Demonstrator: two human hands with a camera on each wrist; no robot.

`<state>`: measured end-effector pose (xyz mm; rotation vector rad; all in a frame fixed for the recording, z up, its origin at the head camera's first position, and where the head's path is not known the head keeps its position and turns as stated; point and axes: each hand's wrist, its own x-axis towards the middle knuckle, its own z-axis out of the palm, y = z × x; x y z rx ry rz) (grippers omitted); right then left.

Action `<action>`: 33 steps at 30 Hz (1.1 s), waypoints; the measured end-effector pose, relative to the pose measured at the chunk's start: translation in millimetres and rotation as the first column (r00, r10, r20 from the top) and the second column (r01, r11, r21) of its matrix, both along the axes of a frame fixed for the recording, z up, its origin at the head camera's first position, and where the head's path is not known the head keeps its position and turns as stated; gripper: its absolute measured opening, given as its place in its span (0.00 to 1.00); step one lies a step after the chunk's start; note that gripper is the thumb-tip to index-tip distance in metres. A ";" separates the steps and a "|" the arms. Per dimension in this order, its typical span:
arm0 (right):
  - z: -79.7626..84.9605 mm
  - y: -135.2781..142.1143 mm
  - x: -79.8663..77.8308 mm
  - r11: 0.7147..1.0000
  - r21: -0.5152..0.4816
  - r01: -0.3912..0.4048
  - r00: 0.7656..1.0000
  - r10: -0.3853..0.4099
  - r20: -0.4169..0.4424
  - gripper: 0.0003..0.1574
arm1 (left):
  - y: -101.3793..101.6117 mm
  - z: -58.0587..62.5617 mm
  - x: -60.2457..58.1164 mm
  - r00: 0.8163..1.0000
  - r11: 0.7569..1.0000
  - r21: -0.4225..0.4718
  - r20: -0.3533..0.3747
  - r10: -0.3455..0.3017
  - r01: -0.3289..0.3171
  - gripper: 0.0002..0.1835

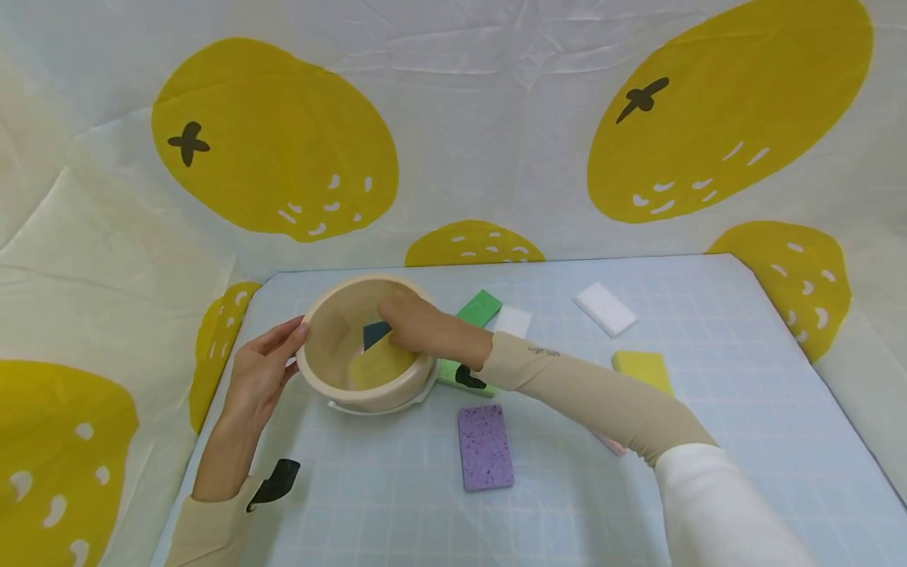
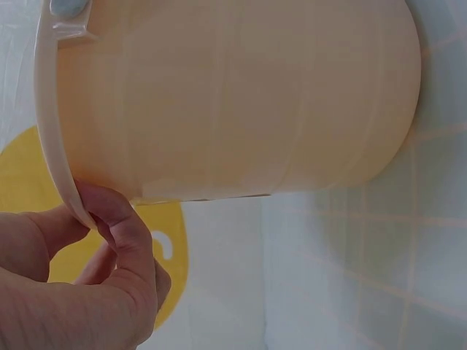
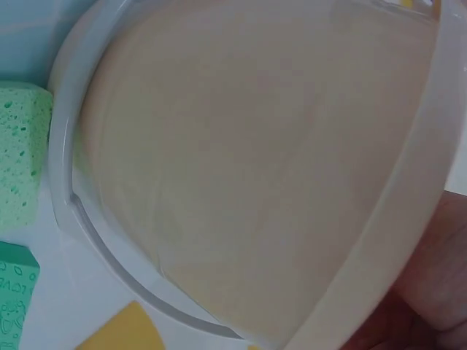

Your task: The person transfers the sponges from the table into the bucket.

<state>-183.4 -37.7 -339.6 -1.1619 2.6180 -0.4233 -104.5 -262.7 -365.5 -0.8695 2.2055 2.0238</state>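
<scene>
Toward the left of the counter (image 1: 354,488) stands a cream bucket (image 2: 241,102), its mouth upward and turned toward the head view. It has a thick rounded rim and a smooth, plain wall crossed by faint lines, and a pale handle (image 1: 386,411) hangs low on its near side. Inside, a dark blue piece (image 1: 373,334) shows beside a larger yellow patch (image 1: 383,366) that appears next to the fingers.

The left grip (image 1: 262,370) is closed on the bucket's left edge: thumb and bent finger pinch the rim between them, the finger pressing the outer wall. That forearm rises from the lower left, with a beige sleeve at the wrist. From the right, the other arm stretches across the counter, bent at the elbow, in beige and white sleeves. Its right grip (image 1: 407,319) dips into the bucket over the right side; the fingertips are hidden, so I cannot tell how far open it is or what it holds.

Just right of the bucket lie a speckled light green sponge (image 3: 22,153) and a darker green block (image 1: 479,308). Nearer the viewer is a purple sponge (image 1: 485,449), flat and pitted.
</scene>
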 end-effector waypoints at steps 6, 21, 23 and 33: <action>6.4 7.3 -3.0 0.998 -0.059 -0.023 0.999 0.025 0.032 0.07 | -0.4 -0.5 -0.1 1.000 1.000 0.018 -0.005 0.007 -0.007 0.34; 19.4 38.0 -12.4 0.947 -0.320 -0.032 0.982 0.090 0.169 0.09 | -1.8 -1.5 0.6 0.999 0.999 0.047 -0.033 -0.009 0.011 0.34; 19.9 43.5 -13.7 0.933 -0.360 -0.033 0.980 0.101 0.173 0.09 | -1.4 -0.8 0.7 1.000 0.999 0.052 -0.031 -0.004 0.005 0.34; 20.9 70.9 -17.7 0.880 -0.474 0.024 0.978 0.077 0.193 0.12 | 0.0 -0.3 -0.2 1.000 0.999 0.038 -0.011 0.014 -0.014 0.37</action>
